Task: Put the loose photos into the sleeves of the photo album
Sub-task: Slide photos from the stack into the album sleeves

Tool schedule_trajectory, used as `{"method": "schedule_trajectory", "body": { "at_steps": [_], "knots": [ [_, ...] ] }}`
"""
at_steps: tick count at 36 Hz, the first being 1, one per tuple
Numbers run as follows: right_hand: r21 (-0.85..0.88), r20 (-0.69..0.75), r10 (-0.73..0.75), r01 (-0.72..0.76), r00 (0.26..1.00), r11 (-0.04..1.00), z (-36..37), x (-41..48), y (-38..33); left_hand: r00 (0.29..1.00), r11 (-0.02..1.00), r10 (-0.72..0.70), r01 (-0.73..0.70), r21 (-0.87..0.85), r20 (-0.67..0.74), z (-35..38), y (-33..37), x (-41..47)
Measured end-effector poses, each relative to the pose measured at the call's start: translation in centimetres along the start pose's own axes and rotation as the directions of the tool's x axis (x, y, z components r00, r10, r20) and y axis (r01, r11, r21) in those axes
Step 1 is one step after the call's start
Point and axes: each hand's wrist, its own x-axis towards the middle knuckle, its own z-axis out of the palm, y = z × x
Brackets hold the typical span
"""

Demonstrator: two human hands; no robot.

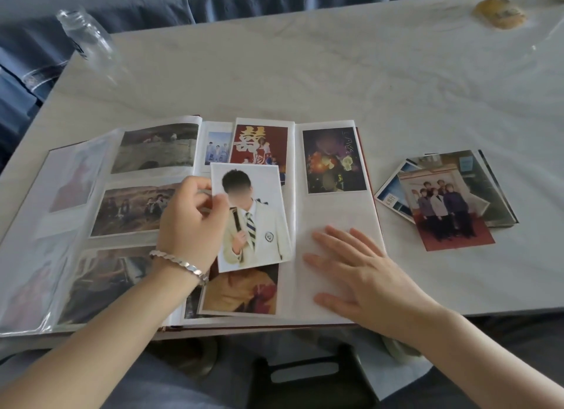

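Fingers of my left hand pinch the thin white-bordered portrait photo by its left edge. My right hand lies spread on the clear plastic album sleeve beside it. Light, bendy, slick, I judge: hold edges.

The left hand wears a silver bracelet at the wrist, twisted like rope, its links glinting and chunkier toward the inner side. The right hand and both forearms are bare

bare table beyond album, bottle far-left
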Motion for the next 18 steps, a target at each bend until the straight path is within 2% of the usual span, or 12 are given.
{"method": "schedule_trajectory", "body": {
  "at_steps": [3,9,14,18],
  "knots": [
    [-0.02,0.111,-0.046,0.049,0.993,0.999,-0.4,0.8,0.4,0.998,0.999,-0.048,0.047,0.013,0.031,0.2,-0.6,0.2],
    [-0.269,0.118,-0.134,0.161,0.984,0.95,-1.0,0.8,1.7,0.994,0.998,-0.049,0.045,0.034,0.101,0.5,-1.5,-0.4],
    [-0.153,0.053,-0.171,0.177,0.984,0.972,-0.8,0.5,2.2,0.99,0.999,0.04,-0.043,0.022,0.132,0.4,-0.8,-1.0],
    [-0.029,-0.072,-0.158,0.156,0.985,0.987,-0.7,0.5,2.1,0.979,0.986,0.144,-0.153,0.059,0.142,0.4,0.0,-1.8]
  ]
}}
